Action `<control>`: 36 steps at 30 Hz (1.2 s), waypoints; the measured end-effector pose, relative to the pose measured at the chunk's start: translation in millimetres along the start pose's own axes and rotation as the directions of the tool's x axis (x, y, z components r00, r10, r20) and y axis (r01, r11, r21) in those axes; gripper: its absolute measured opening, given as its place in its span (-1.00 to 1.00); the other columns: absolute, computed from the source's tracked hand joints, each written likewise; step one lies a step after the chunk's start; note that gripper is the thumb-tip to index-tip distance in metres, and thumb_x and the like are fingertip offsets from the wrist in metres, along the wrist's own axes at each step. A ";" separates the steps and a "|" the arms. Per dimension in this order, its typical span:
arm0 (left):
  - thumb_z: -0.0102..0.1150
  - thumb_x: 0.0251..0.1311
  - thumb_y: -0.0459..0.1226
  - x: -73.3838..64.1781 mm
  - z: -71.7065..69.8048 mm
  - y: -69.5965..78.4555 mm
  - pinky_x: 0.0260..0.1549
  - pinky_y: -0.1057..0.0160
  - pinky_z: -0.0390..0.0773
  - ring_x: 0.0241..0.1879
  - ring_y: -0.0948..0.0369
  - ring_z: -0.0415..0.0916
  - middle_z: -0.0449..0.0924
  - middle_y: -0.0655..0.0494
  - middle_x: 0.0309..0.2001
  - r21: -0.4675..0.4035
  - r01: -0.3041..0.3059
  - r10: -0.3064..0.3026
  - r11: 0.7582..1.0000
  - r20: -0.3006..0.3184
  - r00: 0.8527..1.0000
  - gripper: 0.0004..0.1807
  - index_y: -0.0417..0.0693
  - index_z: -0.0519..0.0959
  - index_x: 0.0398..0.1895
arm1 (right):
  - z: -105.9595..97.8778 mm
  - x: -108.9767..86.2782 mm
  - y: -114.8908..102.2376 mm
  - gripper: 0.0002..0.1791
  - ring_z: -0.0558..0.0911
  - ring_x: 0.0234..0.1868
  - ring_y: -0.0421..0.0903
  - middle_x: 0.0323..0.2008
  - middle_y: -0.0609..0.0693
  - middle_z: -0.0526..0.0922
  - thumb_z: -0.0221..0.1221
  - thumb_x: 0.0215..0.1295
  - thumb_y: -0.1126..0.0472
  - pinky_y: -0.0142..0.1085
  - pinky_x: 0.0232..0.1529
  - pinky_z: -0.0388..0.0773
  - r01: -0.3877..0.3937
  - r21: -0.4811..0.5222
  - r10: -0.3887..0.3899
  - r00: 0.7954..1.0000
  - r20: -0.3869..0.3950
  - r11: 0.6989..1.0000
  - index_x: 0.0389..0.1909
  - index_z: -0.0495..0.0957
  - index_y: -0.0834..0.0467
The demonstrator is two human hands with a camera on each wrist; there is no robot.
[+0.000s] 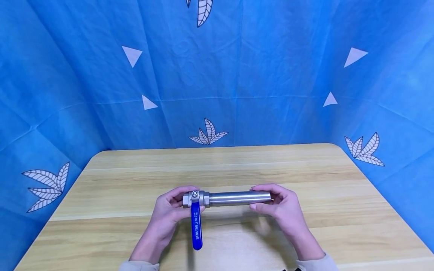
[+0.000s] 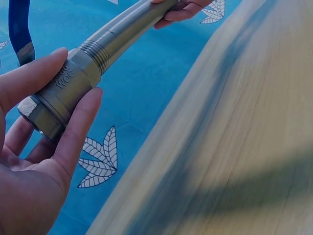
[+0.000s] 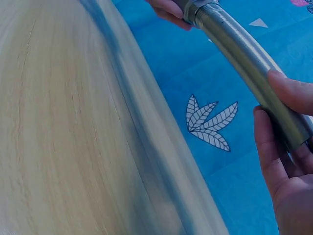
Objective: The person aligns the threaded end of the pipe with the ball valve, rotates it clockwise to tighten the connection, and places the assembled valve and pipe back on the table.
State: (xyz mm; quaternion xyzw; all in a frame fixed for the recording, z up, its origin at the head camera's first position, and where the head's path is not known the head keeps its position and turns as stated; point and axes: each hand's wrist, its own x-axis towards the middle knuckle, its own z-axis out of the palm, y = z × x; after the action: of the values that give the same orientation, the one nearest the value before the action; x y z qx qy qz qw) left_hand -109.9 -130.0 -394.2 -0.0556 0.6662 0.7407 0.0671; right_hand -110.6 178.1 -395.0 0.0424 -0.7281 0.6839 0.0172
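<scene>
A steel ball valve (image 1: 204, 198) with a blue lever handle (image 1: 196, 229) is joined to a smooth steel pipe (image 1: 239, 198), whose threads show at the joint in the left wrist view. My left hand (image 1: 166, 210) grips the valve body (image 2: 68, 88), thumb and fingers on opposite sides. At the other end, my right hand (image 1: 285, 210) holds the pipe (image 3: 244, 54) near its plain end between thumb and fingers. Valve and pipe lie level, left to right, raised over the table with shadows below. The lever points toward me.
A light wood-grain table (image 1: 135, 169) spreads beneath the hands. Blue cloth (image 1: 217, 67) with white leaf and triangle prints hangs behind it and along both sides. Grey sleeves (image 1: 317, 262) show at the bottom edge.
</scene>
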 end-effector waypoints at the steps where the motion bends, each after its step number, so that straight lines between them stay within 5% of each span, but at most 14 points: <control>1: 0.66 -0.09 -0.48 0.1 0.0 -0.1 0.14 0.14 0.57 0.03 0.08 0.71 0.82 0.08 0.01 -0.002 0.001 -0.001 1.000 0.000 1.000 -0.40 -0.12 0.75 0.13 | 0.1 0.3 -0.1 -0.42 0.74 -0.13 -0.17 -0.13 -0.10 0.83 0.58 -0.08 0.50 -0.37 -0.15 0.73 -0.014 0.006 0.014 1.000 -0.006 1.000 0.07 0.72 0.36; 20: 0.63 -0.11 -0.51 0.5 -3.0 -0.1 0.13 0.20 0.58 0.02 0.11 0.69 0.82 0.12 -0.03 -0.041 0.014 -0.014 0.999 -0.001 1.000 -0.43 -0.09 0.77 0.08 | 2.6 1.0 1.6 -0.53 0.83 -0.27 -0.04 -0.26 0.02 0.83 0.49 0.25 0.32 -0.16 -0.11 0.83 -0.130 0.012 0.129 0.990 0.061 0.991 0.14 0.65 0.41; 28: 0.61 -0.09 -0.52 0.6 -5.7 3.5 0.20 0.15 0.51 0.08 0.09 0.67 0.83 0.13 0.00 -0.077 0.030 -0.031 0.997 -0.013 0.999 -0.44 -0.08 0.76 0.07 | 1.3 -0.7 2.0 -0.37 0.75 -0.12 -0.12 -0.07 0.00 0.75 0.52 0.09 0.44 -0.30 -0.16 0.79 -0.002 -0.019 0.004 0.993 0.117 1.000 0.23 0.60 0.33; 36: 0.58 -0.05 -0.53 0.3 -6.5 2.7 0.12 0.20 0.56 0.06 0.11 0.65 0.83 0.13 0.00 -0.118 0.036 -0.035 0.992 0.013 0.999 -0.48 -0.04 0.77 0.05 | 1.9 -2.4 -0.8 -0.46 0.76 -0.12 -0.18 -0.09 -0.07 0.81 0.56 0.02 0.47 -0.37 -0.11 0.74 0.106 -0.060 -0.102 0.992 0.069 0.993 0.09 0.70 0.32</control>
State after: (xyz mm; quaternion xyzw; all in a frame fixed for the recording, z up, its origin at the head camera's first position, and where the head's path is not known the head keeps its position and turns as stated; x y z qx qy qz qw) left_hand -110.7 -136.7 -392.3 -0.0671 0.6197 0.7778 0.0806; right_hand -108.1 176.2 -394.5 0.1022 -0.7463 0.6570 0.0302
